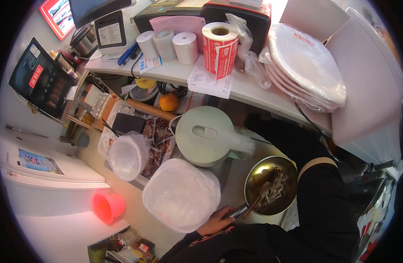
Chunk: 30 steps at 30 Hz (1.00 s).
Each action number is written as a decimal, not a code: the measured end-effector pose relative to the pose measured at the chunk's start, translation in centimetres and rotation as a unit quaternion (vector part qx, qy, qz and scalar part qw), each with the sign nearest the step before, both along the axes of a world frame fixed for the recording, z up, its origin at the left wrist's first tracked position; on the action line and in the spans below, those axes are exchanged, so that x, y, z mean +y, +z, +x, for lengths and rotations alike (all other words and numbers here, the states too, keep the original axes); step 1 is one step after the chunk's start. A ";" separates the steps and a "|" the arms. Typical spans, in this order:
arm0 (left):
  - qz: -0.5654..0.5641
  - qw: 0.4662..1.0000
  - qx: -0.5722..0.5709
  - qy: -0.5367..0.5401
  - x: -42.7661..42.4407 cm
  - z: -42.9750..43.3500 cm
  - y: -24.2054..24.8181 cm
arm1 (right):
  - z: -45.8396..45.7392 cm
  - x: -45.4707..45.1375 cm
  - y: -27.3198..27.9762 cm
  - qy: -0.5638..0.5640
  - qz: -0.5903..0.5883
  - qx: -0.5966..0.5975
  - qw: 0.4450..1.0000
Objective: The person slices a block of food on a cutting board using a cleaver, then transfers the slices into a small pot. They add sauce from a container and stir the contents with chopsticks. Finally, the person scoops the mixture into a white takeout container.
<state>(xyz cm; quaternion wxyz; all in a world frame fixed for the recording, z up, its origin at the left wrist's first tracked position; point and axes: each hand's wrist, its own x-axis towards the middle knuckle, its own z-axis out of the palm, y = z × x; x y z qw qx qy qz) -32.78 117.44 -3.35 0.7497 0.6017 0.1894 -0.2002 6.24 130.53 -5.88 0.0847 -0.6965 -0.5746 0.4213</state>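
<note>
My left hand (218, 221) is shut on the metal handle of a pan (268, 166). Greyish strips of food (274, 190) lie inside, and a wooden utensil (252, 206) leans over the rim near the handle. My right arm, in a black sleeve with a tan band, reaches past the pan to the dark space under the shelf; the right hand is out of view. Behind the pan stands a pale green electric kettle (203, 134), its handle turned towards my right arm. Beside my left hand is a stack of white plastic-wrapped containers (181, 194).
A white shelf (254, 93) bears paper rolls (185, 47), a red label roll (220, 49) and wrapped white plates (300, 62). An orange (168, 102) sits beneath it. Left stands a basket of packets (158, 134) with wrapped bowls (128, 156). A pink bucket (108, 207) stands lower left.
</note>
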 end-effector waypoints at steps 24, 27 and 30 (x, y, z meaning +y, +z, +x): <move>-0.005 0.994 -0.006 0.111 -2.3 -0.4 -0.2 | 3.7 -3.1 7.6 -0.168 -0.027 0.223 0.960; -0.090 0.989 0.012 0.118 -2.6 -0.4 -0.5 | 1.4 -10.0 10.3 -0.259 0.022 0.278 0.925; -0.058 0.991 -0.030 0.114 -3.0 -0.2 -0.5 | -2.6 -18.2 11.9 -0.292 0.069 0.222 0.928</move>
